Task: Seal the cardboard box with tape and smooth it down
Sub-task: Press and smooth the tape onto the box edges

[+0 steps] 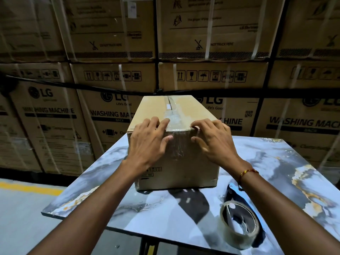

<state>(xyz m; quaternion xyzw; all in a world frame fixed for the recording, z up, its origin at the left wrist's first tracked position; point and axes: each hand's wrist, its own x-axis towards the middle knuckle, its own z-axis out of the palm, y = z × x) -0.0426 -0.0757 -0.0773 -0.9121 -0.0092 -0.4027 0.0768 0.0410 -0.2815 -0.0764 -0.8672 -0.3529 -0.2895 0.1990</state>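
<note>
I've got left hand [147,142] & right hand [214,142] spread flat, gripping nothing, on the cardboard box [176,162] mid-worktop [276,162]; clear tape [173,118] looks slick, prob stiff box, press along near edge.

A marble-look table [276,162] is standing on a grey floor [24,223]. A yellow line [31,187] is running across the floor left of the table. Behind the table, big washing machine cartons [55,116] are sitting stacked high like a wall. Dim light is shining on the tabletop.
</note>
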